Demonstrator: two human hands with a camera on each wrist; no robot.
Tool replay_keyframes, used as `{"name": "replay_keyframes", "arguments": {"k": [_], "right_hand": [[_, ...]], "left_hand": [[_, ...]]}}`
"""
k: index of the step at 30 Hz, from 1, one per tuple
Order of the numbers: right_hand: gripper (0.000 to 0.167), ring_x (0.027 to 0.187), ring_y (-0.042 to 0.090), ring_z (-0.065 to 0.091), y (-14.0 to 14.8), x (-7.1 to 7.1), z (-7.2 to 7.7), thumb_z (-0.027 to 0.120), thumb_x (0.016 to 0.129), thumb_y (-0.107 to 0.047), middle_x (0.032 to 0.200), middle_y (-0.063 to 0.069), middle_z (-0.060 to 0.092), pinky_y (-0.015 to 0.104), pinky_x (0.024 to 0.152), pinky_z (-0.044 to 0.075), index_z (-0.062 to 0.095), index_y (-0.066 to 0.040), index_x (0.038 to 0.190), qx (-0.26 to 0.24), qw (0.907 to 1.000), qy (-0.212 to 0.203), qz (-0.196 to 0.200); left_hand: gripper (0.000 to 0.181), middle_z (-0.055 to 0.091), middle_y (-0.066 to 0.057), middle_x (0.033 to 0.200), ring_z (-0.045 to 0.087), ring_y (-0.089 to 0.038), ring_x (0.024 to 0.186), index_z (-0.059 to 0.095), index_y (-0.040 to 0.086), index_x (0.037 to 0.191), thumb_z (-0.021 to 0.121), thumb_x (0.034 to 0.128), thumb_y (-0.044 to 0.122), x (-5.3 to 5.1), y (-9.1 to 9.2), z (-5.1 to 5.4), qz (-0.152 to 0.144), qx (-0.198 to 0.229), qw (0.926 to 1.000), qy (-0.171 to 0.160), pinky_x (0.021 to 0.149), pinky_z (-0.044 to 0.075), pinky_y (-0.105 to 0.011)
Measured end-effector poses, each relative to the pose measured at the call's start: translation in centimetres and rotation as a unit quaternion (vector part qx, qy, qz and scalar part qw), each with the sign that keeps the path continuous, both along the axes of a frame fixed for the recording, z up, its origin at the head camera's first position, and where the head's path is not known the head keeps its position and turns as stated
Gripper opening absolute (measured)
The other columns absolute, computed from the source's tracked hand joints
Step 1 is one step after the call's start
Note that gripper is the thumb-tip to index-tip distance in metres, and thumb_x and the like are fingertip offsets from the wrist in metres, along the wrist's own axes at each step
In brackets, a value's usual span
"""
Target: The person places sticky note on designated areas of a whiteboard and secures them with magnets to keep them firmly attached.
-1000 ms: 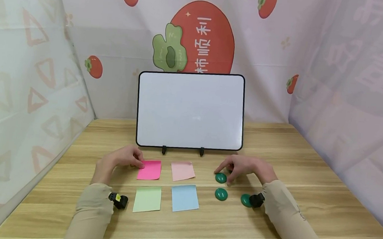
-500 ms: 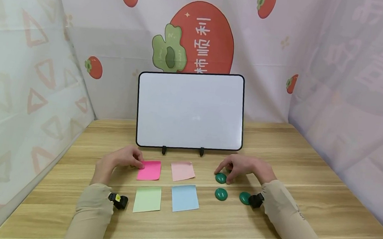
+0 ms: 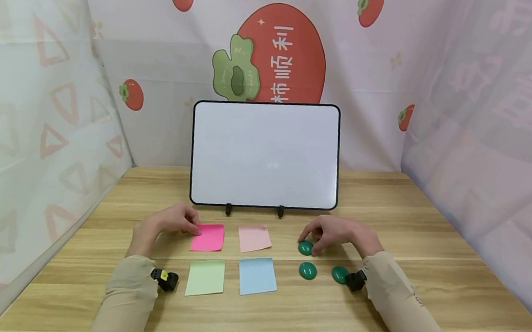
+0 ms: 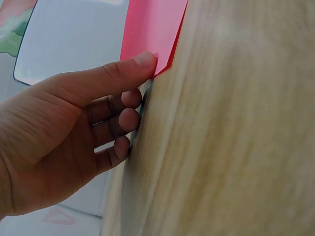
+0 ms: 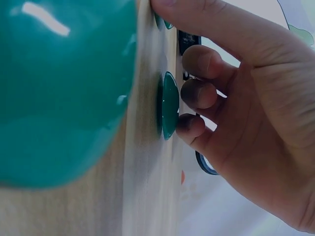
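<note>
In the head view, my left hand (image 3: 175, 219) pinches the upper left corner of a bright pink sticky note (image 3: 208, 238). The left wrist view has the thumb on top of this note (image 4: 152, 29), its corner slightly off the wooden table; the index finger is hidden. On the right, my right hand (image 3: 336, 231) holds a glossy green round magnet (image 3: 305, 248) between thumb and index finger, low at the tabletop. A second green magnet (image 3: 308, 270) lies just nearer, and a third green magnet (image 3: 340, 275) sits beside the wrist camera. Another magnet (image 5: 170, 105) appears by the curled fingers.
A black-framed whiteboard (image 3: 267, 155) stands on small black feet behind the hands. Between the hands lie a pale pink note (image 3: 254, 238), a light green note (image 3: 205, 277) and a blue note (image 3: 258, 276). Patterned cloth walls enclose the wooden table (image 3: 253, 326).
My right thumb has drawn in against the magnet, closing toward the index finger. The magnet by the wrist camera has shifted slightly left. My left hand stays on the pink note.
</note>
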State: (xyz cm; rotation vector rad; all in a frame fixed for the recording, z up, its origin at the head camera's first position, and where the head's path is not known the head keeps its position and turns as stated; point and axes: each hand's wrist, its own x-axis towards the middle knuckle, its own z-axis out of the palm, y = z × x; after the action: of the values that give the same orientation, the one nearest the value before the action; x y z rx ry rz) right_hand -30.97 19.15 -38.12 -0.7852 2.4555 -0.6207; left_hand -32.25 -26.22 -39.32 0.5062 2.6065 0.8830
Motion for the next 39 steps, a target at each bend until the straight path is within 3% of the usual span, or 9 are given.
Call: {"name": "replay_keyframes", "arguments": {"k": [5, 10, 19, 26, 34, 39], "right_hand": [[0.034, 0.084, 0.018, 0.048, 0.0, 0.3, -0.1, 0.083, 0.080, -0.022, 0.088, 0.000, 0.057, 0.033, 0.073, 0.039, 0.073, -0.033, 0.110, 0.007, 0.9999, 0.003, -0.009], [0.038, 0.080, 0.016, 0.048, -0.1, 0.8, -0.3, 0.085, 0.078, -0.023, 0.084, -0.002, 0.056, 0.031, 0.069, 0.040, 0.072, -0.035, 0.111, 0.021, 0.9995, 0.023, -0.006], [0.032, 0.074, 0.012, 0.049, -0.6, 1.3, -0.2, 0.081, 0.082, -0.021, 0.081, -0.006, 0.058, 0.026, 0.065, 0.042, 0.073, -0.025, 0.113, 0.028, 0.9970, 0.066, 0.028], [0.032, 0.072, 0.011, 0.050, -0.7, 1.2, -0.1, 0.080, 0.083, -0.020, 0.079, -0.007, 0.057, 0.026, 0.063, 0.041, 0.073, -0.023, 0.115, 0.027, 0.9966, 0.071, 0.031], [0.032, 0.072, 0.011, 0.049, -0.8, 1.2, 0.0, 0.079, 0.084, -0.020, 0.079, -0.006, 0.056, 0.026, 0.063, 0.040, 0.073, -0.023, 0.115, 0.027, 0.9968, 0.069, 0.029], [0.032, 0.072, 0.012, 0.049, -0.7, 1.2, 0.0, 0.079, 0.084, -0.020, 0.078, -0.005, 0.056, 0.026, 0.064, 0.040, 0.073, -0.022, 0.116, 0.024, 0.9975, 0.062, 0.023]], "left_hand": [[0.014, 0.059, 0.001, 0.079, 0.047, -0.012, 0.069, 0.071, 0.006, 0.084, 0.079, 0.0838, 0.018, 0.1, 0.2, 0.0, 0.004, 0.004, 1.0000, 0.000, 0.060, 0.040, -0.025], [0.013, 0.059, 0.003, 0.074, 0.047, -0.012, 0.067, 0.072, 0.006, 0.085, 0.078, 0.0843, 0.017, 0.1, 0.1, -0.1, 0.006, 0.001, 1.0000, -0.002, 0.059, 0.040, -0.025], [0.014, 0.058, 0.004, 0.076, 0.048, -0.010, 0.067, 0.074, 0.010, 0.085, 0.076, 0.0860, 0.024, 0.2, 0.1, -0.2, 0.010, -0.008, 0.9999, 0.006, 0.060, 0.040, -0.025], [0.020, 0.062, 0.002, 0.071, 0.050, -0.012, 0.067, 0.075, 0.010, 0.088, 0.072, 0.0890, 0.030, 0.0, 0.0, -0.1, 0.026, 0.002, 0.9994, 0.021, 0.062, 0.041, -0.026], [0.021, 0.067, -0.001, 0.074, 0.056, -0.014, 0.072, 0.076, 0.010, 0.091, 0.073, 0.0879, 0.031, 0.2, 0.2, 0.6, 0.058, 0.019, 0.9975, 0.034, 0.068, 0.045, -0.029], [0.017, 0.072, -0.003, 0.082, 0.063, -0.015, 0.079, 0.076, 0.009, 0.092, 0.073, 0.0889, 0.025, 0.4, 0.5, 1.5, 0.056, 0.046, 0.9957, 0.057, 0.076, 0.049, -0.031]]}}
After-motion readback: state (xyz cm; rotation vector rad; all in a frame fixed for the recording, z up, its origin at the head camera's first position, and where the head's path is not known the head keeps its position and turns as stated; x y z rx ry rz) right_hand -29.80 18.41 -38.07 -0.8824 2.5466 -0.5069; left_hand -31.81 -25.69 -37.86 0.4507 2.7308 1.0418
